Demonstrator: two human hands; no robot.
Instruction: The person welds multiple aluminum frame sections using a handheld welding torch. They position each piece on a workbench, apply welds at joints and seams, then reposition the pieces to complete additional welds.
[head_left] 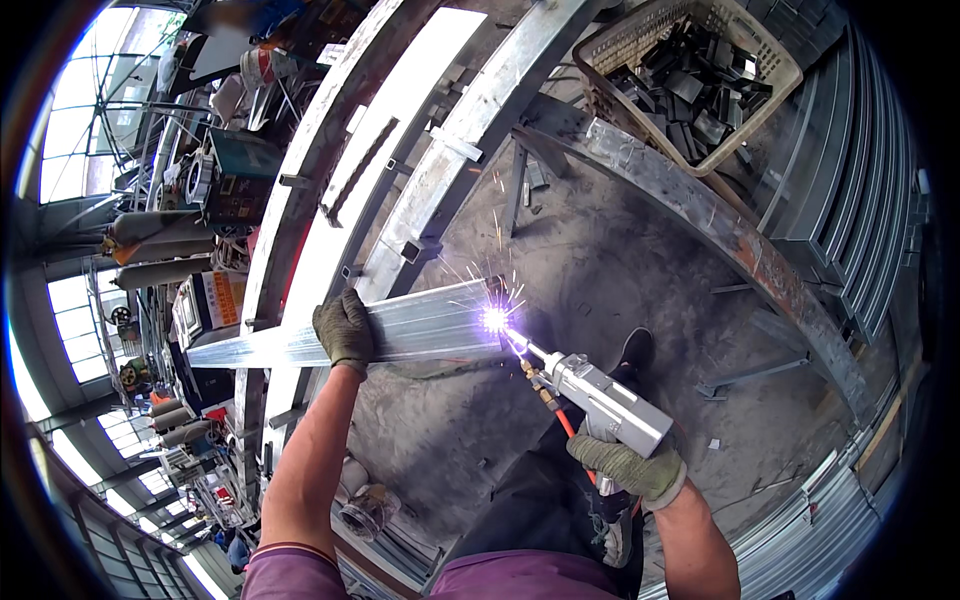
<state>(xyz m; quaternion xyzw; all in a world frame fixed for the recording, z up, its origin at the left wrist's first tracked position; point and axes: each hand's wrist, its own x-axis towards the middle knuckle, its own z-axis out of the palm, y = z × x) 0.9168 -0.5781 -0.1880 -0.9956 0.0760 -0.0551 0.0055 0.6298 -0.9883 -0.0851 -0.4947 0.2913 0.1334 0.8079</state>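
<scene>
My left hand [343, 328], in an olive-green work glove, grips a long silvery square metal tube [430, 320] that lies across the steel beams and points toward the middle. My right hand [632, 468], gloved alike, is closed around the handle of a silver laser welding gun [612, 402] with a brass fitting and an orange hose [567, 424]. The gun's nozzle meets the tube's right end, where a bright violet-white glare [495, 319] throws off sparks. That glare hides the spot being welded. A dark piece stands at the tube's end, its shape unclear.
A beige plastic crate [690, 165] full of short dark tube pieces stands at the upper right. Long steel tubes [850, 200] are stacked beside it. A rusty steel beam [720, 230] crosses the right side. Gas cylinders [160, 228] and machines stand at the left.
</scene>
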